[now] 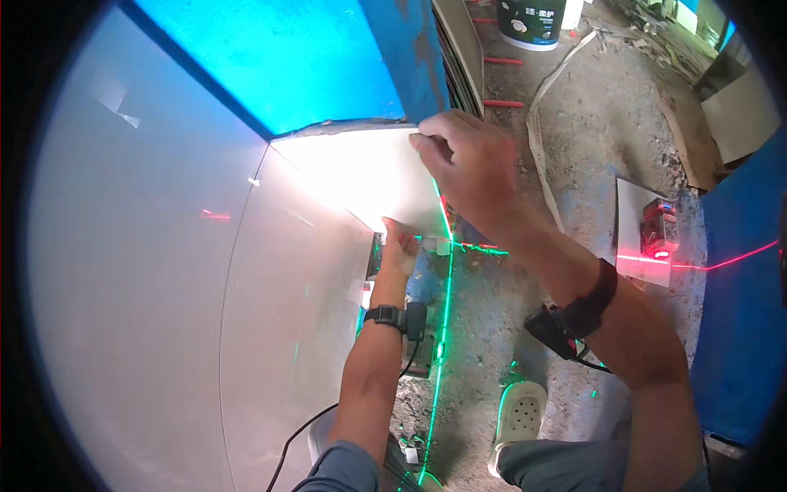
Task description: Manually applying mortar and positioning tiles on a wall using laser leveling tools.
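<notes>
A glossy white tile (pixel 352 168), brightly lit, sits against the blue wall with its left edge meeting the tiled wall (pixel 156 238) in the corner. My right hand (pixel 471 168) pinches its upper right corner between thumb and bent fingers. Under the lower edge, my left hand (pixel 399 248) grips the tile from below, thumb on the front face; part of its fingers is hidden. Along the tile's upper edge runs a rough grey layer. Green and red laser light falls on its right edge. Each forearm wears a black strap with a small device.
A red-lit laser level (pixel 659 229) stands on a white sheet (pixel 631 205) at right, beside a blue surface (pixel 742 303). A dark bucket (pixel 530 20) and leaning panels (pixel 459 49) are at the back. A pale strap (pixel 537 123) lies across the dusty floor. My shoe (pixel 520 414) is below.
</notes>
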A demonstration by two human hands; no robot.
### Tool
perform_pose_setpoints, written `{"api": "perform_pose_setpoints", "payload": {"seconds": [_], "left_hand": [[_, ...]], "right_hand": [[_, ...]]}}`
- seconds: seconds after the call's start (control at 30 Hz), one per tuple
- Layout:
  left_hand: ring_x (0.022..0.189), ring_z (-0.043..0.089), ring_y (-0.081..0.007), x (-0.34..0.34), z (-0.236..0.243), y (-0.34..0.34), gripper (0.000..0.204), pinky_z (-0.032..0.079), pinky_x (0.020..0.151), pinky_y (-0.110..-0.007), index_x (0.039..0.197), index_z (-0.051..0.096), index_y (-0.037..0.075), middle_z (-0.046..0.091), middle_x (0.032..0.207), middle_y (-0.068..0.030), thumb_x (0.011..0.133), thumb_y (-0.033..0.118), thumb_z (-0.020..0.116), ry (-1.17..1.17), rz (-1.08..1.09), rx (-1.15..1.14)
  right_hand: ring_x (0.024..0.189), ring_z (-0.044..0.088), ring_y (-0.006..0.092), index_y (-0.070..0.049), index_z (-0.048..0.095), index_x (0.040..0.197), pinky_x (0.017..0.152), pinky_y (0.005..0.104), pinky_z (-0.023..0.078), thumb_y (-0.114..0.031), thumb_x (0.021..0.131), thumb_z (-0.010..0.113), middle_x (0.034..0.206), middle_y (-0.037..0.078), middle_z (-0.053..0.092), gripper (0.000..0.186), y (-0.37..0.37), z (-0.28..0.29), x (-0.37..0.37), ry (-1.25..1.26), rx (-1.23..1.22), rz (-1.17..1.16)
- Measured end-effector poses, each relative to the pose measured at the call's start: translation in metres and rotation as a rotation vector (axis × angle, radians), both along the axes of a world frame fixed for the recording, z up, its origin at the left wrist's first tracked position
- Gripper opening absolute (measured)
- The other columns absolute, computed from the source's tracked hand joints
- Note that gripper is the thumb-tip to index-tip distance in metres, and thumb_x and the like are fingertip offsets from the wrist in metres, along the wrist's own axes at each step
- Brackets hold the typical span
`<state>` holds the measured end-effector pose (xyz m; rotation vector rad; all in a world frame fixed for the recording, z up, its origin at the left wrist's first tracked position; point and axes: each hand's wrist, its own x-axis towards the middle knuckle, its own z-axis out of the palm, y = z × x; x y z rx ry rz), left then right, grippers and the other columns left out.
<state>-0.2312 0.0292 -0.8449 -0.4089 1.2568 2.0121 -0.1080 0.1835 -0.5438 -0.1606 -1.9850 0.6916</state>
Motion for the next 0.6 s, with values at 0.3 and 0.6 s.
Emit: {"api": "perform_pose_setpoints", "payload": {"seconds": [0.3,0.6], "left_hand": [[0.122,0.041,-0.0242,-0.001,-0.007,-0.003,0.114,0.036,0.105,-0.031,0.132,0.036,-0.006,0.042,0.133,-0.0122,0.064,0.081,0.065,-0.071,0.062,-0.001],[0.117,0.043,-0.0215,0.000,-0.002,0.001,0.120,0.039,0.090,-0.026,0.136,0.035,-0.005,0.043,0.133,-0.0094,0.061,0.084,0.064,-0.101,0.086,-0.021]], "right_hand": [[0.068,0.064,0.0295,-0.008,0.062,0.082,0.058,0.0377,0.049,-0.015,0.082,0.069,0.080,0.008,0.065,0.010,0.004,-0.003,-0.001,-0.019,-0.079,0.106],[0.061,0.062,0.0236,-0.008,0.063,0.084,0.055,0.0348,0.046,-0.016,0.083,0.070,0.072,0.009,0.065,0.011,0.007,-0.007,-0.006,0.027,-0.042,0.124]]}}
